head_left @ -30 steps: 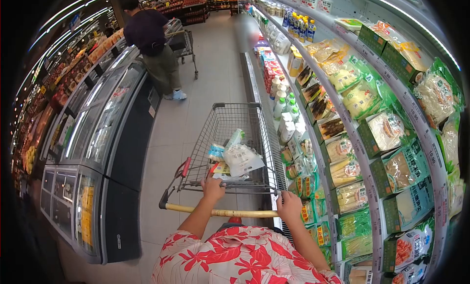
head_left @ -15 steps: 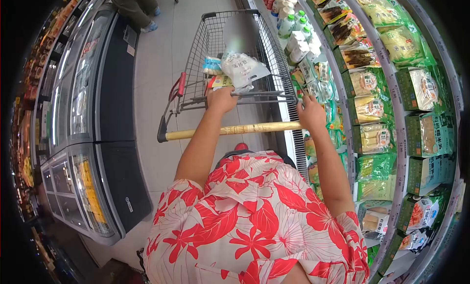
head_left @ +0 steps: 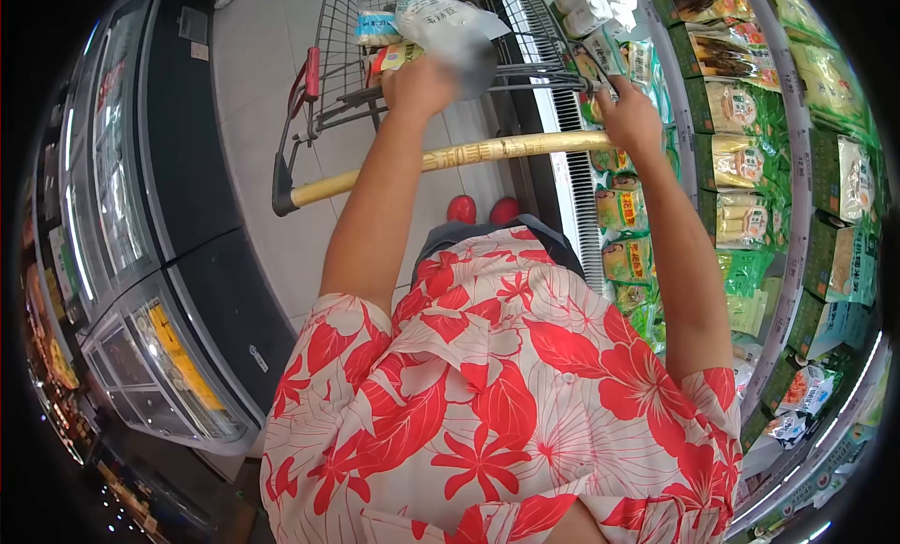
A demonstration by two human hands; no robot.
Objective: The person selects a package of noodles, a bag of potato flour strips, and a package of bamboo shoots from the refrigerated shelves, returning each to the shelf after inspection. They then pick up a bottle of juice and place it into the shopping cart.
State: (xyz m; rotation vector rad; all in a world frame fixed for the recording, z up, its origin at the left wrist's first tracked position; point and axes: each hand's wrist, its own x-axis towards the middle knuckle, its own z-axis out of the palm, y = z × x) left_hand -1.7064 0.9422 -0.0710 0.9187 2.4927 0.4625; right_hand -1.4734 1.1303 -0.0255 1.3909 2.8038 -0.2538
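Note:
My left hand [head_left: 419,87] is closed over the rear rim of a wire shopping cart [head_left: 342,33], its fingertips hidden. Beside it lie a red-and-yellow package [head_left: 396,57], a blue-and-white packet [head_left: 378,27] and a white plastic bag with dark print [head_left: 448,19]. A grey blur covers part of that area. My right hand [head_left: 633,120] grips the cart's dark frame at the right corner, thumb and fingers bent round it. Below both hands runs the cart's yellow handlebar [head_left: 450,157], which neither hand is wrapped around.
Right of the cart, shelves [head_left: 797,169] hold green-and-clear food packets [head_left: 741,160]. Lower packs [head_left: 623,209] sit beyond a white vent grille [head_left: 579,169]. At left stands a dark-sided freezer cabinet [head_left: 202,150]. Red shoes [head_left: 504,209] show on the tiled floor [head_left: 272,104].
The view has tilted down, so the cart sits higher in it and both red shoes show. The other person's legs have nearly left the view. Both hands stay at the cart.

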